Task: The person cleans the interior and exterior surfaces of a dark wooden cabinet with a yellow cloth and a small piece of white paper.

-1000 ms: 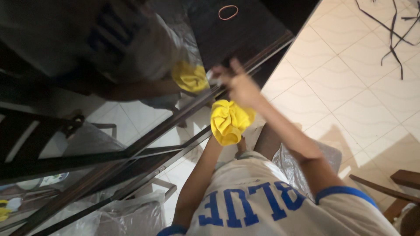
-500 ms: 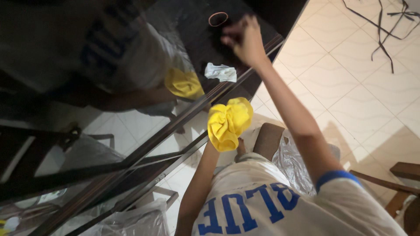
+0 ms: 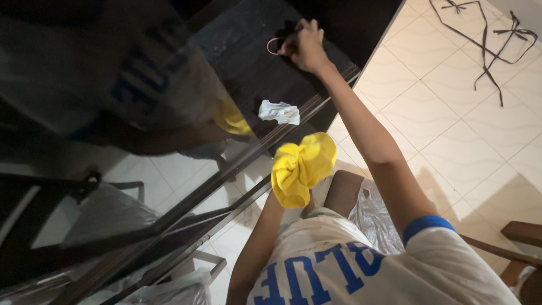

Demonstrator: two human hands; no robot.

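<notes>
Head view: right hand (image 3: 305, 45) touches orange rubber band (image 3: 271, 46).

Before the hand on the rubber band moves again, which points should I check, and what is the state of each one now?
1. Right hand reaches the rubber band on the dark glass tabletop: ok, fingers are at the band.
2. Band actually pinched between the fingers: cannot tell, the hand covers part of it.
3. Left hand holds the yellow cloth: ok, bunched and lifted off the glass.
4. Crumpled white paper lies apart from the band: ok, it sits nearer the table edge.
5. Paper safe from falling: not ok, it lies close to the edge.
</notes>
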